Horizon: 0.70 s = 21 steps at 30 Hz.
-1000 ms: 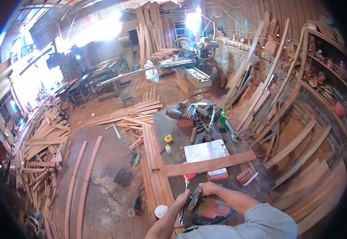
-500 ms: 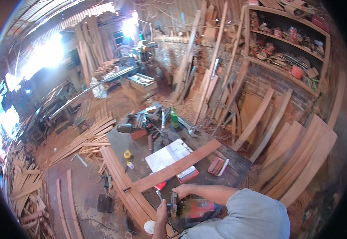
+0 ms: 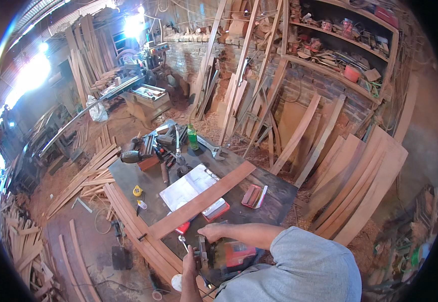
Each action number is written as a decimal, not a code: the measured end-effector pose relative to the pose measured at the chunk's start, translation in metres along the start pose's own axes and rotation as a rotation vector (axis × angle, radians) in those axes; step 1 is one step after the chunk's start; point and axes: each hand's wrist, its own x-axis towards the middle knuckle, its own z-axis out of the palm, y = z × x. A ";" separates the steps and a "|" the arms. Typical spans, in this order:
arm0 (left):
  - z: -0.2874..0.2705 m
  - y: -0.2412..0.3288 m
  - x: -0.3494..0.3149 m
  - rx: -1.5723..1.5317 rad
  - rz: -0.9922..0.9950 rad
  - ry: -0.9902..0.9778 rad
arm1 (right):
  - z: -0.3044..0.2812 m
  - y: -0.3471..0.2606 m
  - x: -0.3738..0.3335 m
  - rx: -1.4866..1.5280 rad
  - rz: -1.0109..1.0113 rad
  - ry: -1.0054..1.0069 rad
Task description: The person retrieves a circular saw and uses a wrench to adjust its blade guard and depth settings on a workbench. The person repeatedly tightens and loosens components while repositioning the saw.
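Note:
My left hand (image 3: 189, 260) is closed around a wrench (image 3: 183, 242), whose shiny ring-like end sticks up past the fingers. Just to its right stands a dark metal tool part (image 3: 203, 252), its kind unclear. At the top of that part my right hand (image 3: 212, 232) is closed, its fingertips partly hidden. Beside both hands lies a red and black case or machine body (image 3: 238, 254), partly covered by my right arm. A long reddish board (image 3: 204, 200) lies slantwise across the table, beyond my hands, over an open notebook (image 3: 186, 187).
On the dark table (image 3: 274, 201) lie a yellow tape measure (image 3: 137, 191), a small red box (image 3: 254, 196), a big adjustable wrench (image 3: 211, 148), a green bottle (image 3: 193, 137) and several hand tools. Long planks (image 3: 143, 239) run along its left edge. Boards (image 3: 370, 176) lean at the right.
The whole view has swung to the right, so the table and hands sit further left in the picture. Both hands keep nearly the same places around the metal part.

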 end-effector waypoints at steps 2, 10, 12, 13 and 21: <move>-0.001 0.000 0.002 0.013 0.006 0.036 | -0.002 -0.001 -0.003 0.023 -0.012 0.008; -0.003 0.000 0.005 -0.005 -0.014 0.018 | 0.001 0.003 0.003 0.029 0.006 0.012; -0.002 -0.001 0.006 0.012 0.008 0.037 | 0.003 0.004 0.005 0.029 -0.026 -0.004; -0.002 -0.002 0.006 0.023 0.055 0.089 | 0.003 0.005 0.005 0.009 -0.024 -0.010; -0.002 0.000 0.004 0.050 -0.048 0.160 | 0.005 0.005 0.003 0.039 -0.070 0.016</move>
